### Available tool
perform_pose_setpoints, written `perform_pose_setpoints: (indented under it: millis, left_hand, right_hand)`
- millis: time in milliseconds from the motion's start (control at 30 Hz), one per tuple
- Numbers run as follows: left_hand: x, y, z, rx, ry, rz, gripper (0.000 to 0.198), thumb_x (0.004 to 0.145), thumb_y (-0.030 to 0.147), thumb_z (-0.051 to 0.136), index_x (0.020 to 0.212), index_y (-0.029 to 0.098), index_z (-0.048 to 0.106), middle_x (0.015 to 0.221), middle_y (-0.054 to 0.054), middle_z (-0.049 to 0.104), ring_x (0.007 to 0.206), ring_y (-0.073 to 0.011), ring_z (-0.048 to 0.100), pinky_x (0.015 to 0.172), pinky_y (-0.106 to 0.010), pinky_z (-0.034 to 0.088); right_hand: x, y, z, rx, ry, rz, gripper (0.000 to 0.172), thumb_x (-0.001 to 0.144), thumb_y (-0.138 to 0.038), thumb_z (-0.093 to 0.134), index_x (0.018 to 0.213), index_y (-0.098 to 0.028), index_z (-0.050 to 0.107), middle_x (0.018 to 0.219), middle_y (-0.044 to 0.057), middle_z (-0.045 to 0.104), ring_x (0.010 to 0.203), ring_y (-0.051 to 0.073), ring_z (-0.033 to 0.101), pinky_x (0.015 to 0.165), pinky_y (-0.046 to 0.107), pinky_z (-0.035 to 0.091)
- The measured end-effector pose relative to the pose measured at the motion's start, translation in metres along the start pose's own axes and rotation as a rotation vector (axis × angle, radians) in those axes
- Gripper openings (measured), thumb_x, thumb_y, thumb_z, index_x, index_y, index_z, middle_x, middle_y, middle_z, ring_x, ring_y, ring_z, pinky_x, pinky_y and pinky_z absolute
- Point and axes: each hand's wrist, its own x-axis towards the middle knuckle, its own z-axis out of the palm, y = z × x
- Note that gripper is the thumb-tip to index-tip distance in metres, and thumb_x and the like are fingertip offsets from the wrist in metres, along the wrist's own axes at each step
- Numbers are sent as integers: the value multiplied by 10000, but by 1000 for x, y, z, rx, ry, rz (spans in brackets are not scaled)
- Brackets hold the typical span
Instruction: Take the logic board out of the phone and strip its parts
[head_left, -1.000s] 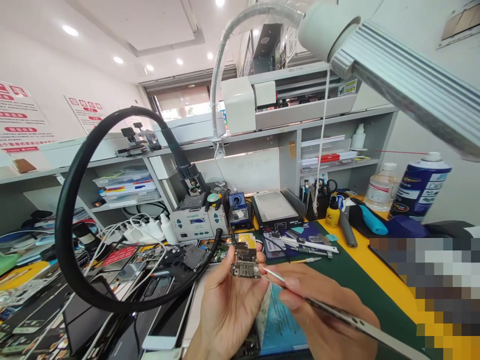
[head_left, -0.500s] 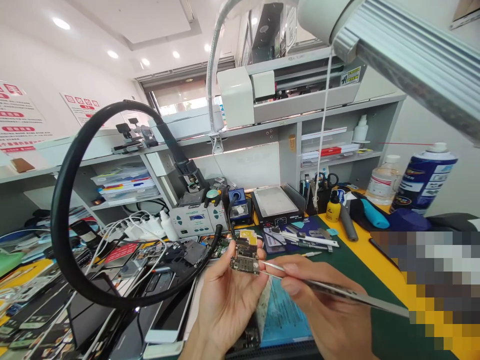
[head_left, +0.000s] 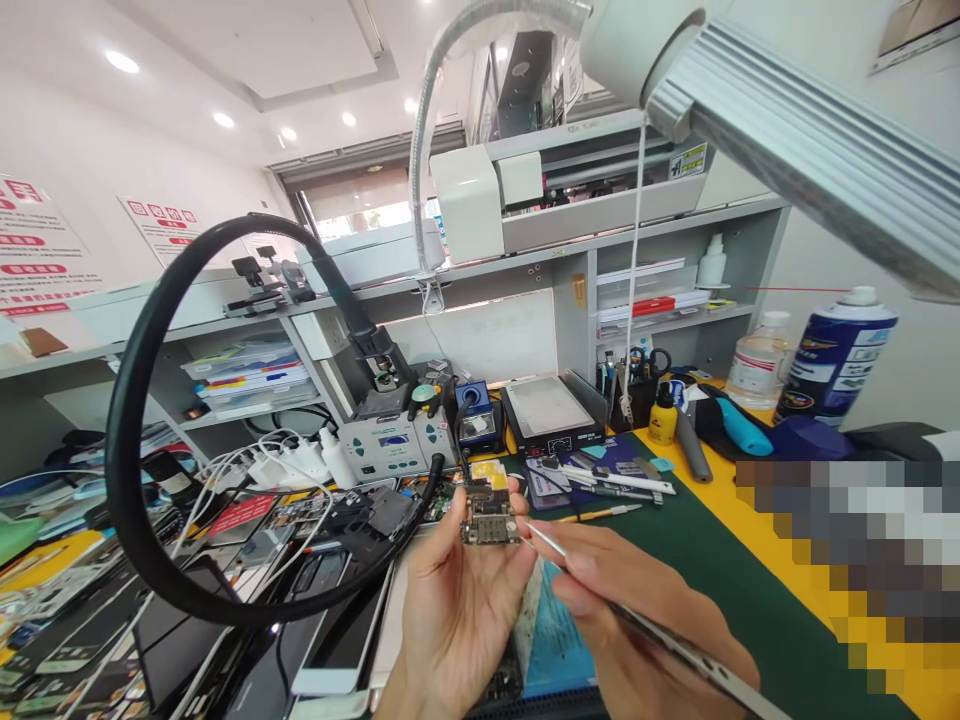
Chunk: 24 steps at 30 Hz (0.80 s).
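My left hand (head_left: 466, 610) grips a small phone circuit board (head_left: 489, 512) between thumb and fingers, palm up. A yellow patch covers the board's far end, and a metal shield or card slot shows at its near end. My right hand (head_left: 645, 620) is closed on metal tweezers (head_left: 660, 640) in a pen-like grip. The tweezers' tips are slightly apart and sit just beside the board's lower right edge; whether they touch it I cannot tell. Beneath both hands lies a blue pad (head_left: 559, 640) on the green mat (head_left: 720, 560).
A black hose (head_left: 120, 430) loops at left from the hot-air station (head_left: 390, 445). Phones and parts crowd the left side, including a white phone (head_left: 330, 650). Behind are a heating plate (head_left: 551, 410), small tools, a yellow bottle (head_left: 662, 412) and a spray can (head_left: 836, 355). A lamp (head_left: 810, 150) hangs above.
The tweezers have tilted more steeply, and my right hand has turned and shifted slightly down. The board stays in my left hand, tilted a little differently. The camera view has shifted slightly.
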Motion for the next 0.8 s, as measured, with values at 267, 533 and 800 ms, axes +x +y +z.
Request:
perform_pose_setpoints:
  millis: [267, 533, 800]
  left_hand:
    - [-2, -4, -4, 13, 39, 44, 321, 1028, 282, 497, 1235, 81, 637, 1165, -115, 754, 1097, -178, 715, 953, -252, 571]
    - [0, 13, 4, 33, 101, -90, 303, 989, 237, 560, 1175, 17, 652, 1069, -166, 766, 1006, -219, 750, 873, -305, 626]
    - [1, 15, 13, 99, 306, -3, 278, 1010, 204, 501, 1056, 0, 683, 978, -195, 777, 907, -241, 774, 788, -341, 657]
  right_hand:
    - [-2, 0, 2, -129, -55, -138, 627, 766, 154, 610, 1299, -176, 645, 1182, 103, 764, 1093, 302, 734, 859, 427, 677]
    - [15, -3, -8, 13, -120, -29, 508, 787, 99, 680, 1191, -207, 719, 1079, 64, 798, 968, 249, 775, 827, 359, 683]
    - [27, -4, -15, 29, -204, 26, 467, 795, 84, 694, 1172, -189, 737, 1014, 82, 810, 989, 267, 772, 896, 360, 657]
